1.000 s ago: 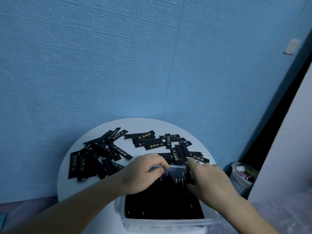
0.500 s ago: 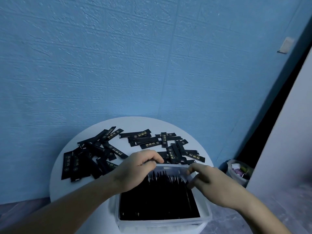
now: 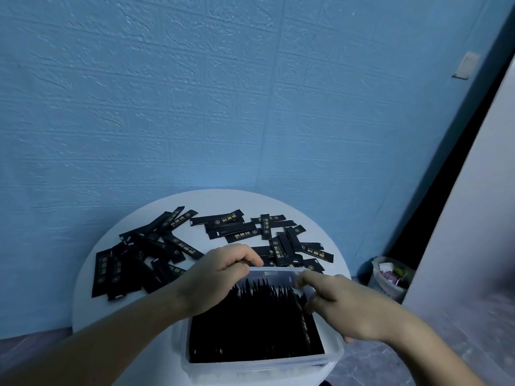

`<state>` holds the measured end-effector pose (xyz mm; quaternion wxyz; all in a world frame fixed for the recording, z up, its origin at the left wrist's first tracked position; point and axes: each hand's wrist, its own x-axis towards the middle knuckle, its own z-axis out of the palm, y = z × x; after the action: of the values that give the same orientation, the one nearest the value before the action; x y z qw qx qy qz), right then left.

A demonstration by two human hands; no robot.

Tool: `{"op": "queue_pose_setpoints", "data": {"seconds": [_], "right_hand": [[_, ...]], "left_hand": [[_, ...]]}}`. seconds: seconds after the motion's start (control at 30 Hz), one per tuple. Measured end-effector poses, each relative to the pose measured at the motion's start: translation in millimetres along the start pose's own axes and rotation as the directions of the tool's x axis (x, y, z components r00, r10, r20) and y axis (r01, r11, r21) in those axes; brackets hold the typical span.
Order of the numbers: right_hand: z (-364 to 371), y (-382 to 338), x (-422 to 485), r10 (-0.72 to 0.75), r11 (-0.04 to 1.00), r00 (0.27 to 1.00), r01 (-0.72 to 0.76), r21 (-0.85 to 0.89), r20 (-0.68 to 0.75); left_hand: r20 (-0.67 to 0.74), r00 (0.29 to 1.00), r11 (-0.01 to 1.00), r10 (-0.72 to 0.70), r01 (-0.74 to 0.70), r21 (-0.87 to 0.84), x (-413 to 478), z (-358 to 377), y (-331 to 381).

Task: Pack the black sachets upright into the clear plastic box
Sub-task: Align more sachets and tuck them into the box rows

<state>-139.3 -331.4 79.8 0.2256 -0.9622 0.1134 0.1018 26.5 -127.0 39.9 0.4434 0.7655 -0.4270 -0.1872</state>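
black slim sachets (image 3: 250, 324) stand packed in the clear plastic box (image 3: 259, 366) at 6 o'clock; loose sachets (image 3: 242, 232) lie at 12 on the round white bench (image 3: 223, 203). right hand (image 3: 351, 310) has released its bundle, forefinger straight; left hand (image 3: 214, 277) curls at the far rim, hold unclear. that batch looks seated.

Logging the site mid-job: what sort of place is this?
Probably a small room at home, not a factory: a small round white table by a blue textured wall, and a little waste basket on the floor beside it.
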Motion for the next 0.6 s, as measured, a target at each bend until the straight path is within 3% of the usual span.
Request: {"op": "queue_pose_setpoints", "data": {"seconds": [0.1,0.3,0.6], "right_hand": [[-1,-3,3,0.029,0.999,0.998,-0.028,-0.026,0.054],[-5,5,3,0.059,0.966,0.993,-0.083,0.247,0.101],[2,11,5,0.019,0.982,0.998,-0.031,0.184,0.064]], "left_hand": [[-0.002,1.0,1.0,0.001,-0.001,0.004,0,0,-1],[0.006,1.0,1.0,0.009,-0.009,0.007,-1,-1,1],[0.003,1.0,1.0,-0.004,0.004,0.014,-3,-2,5]]}}
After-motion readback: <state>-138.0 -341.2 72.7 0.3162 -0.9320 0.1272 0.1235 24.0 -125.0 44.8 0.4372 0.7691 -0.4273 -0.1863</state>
